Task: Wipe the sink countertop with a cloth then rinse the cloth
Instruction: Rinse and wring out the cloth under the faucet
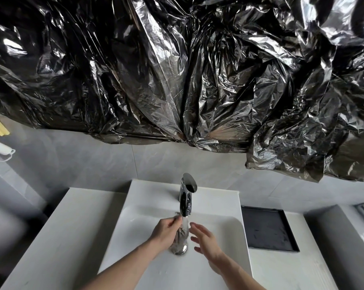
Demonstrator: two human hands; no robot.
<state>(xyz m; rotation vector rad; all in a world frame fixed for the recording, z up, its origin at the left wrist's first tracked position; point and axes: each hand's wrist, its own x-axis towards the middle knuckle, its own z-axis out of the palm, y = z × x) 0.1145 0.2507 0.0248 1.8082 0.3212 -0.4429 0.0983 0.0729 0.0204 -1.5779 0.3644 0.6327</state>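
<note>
left hand (pixel 166 231) pinching cloth (pixel 180 235) under faucet (pixel 186 197)

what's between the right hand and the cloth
Nothing visible. The cloth hangs under the tap, held by the left hand. The open right hand is beside it with only a bare gap above the sink.

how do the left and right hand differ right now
The left hand pinches the grey cloth under the faucet spout; the right hand holds nothing. The left hand's fingers are curled round the cloth; the right hand's are spread and relaxed beside it. Both hover over the white sink near the drain.
</note>
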